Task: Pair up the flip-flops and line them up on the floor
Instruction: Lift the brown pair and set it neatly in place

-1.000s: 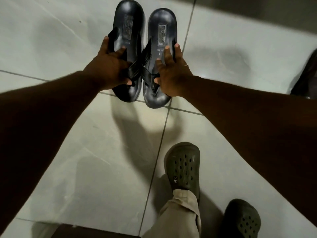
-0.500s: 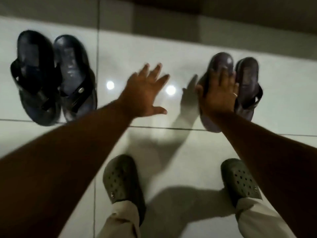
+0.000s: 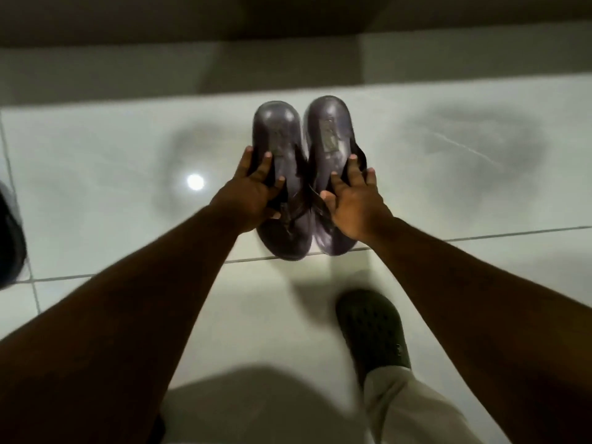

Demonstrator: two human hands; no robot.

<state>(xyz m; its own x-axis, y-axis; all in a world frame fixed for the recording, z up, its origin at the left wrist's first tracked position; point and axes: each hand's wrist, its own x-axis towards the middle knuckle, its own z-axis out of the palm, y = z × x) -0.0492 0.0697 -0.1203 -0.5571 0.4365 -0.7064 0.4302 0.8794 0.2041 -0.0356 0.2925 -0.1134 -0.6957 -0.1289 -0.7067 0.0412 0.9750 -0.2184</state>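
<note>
Two dark purple-brown flip-flops lie side by side on the white tiled floor, heels pointing away from me. My left hand (image 3: 254, 190) grips the left flip-flop (image 3: 278, 139) around its middle and strap. On the right flip-flop (image 3: 330, 129) my right hand (image 3: 354, 203) lies over the strap, fingers spread along the sole. The toe ends of both reach a grout line. At the far left edge a dark flip-flop (image 3: 11, 238) of the other pair is partly in view.
A grey skirting and wall base (image 3: 288, 59) runs along the far side just beyond the heels. My own right foot in a dark green clog (image 3: 371, 328) stands on the tile below the pair, with a beige trouser leg (image 3: 413, 408).
My left hand, open in the air half a second ago, now holds the left purple flip-flop. The view has shifted right, so the black pair has slid to the left edge.
</note>
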